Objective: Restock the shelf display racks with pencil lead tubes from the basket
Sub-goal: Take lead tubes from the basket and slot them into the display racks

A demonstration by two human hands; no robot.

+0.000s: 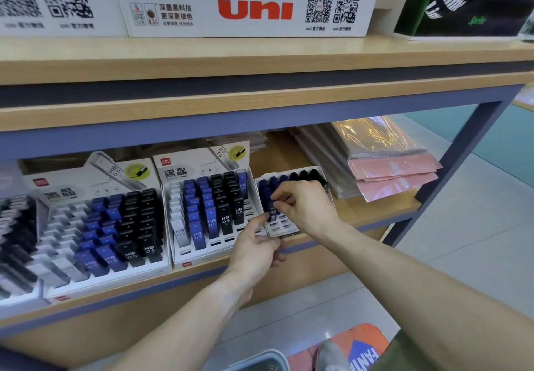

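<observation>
On the wooden shelf [375,205], the right hand [306,205] pinches a blue lead tube [272,211] in the small rack [284,227]; the left hand [257,250], finger out, touches it.

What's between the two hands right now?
In the head view, a blue lead tube stands between left hand and right hand, pinched by the right.

This was a stationery shop. White cardboard display racks of blue, black and white HB 0.5 pencil lead tubes [202,211] filled the lower wooden shelf [375,205], with plastic-wrapped pink paper packs [396,174] at right. At top centre stood a white "uni" branded display box with QR codes [248,9].
</observation>
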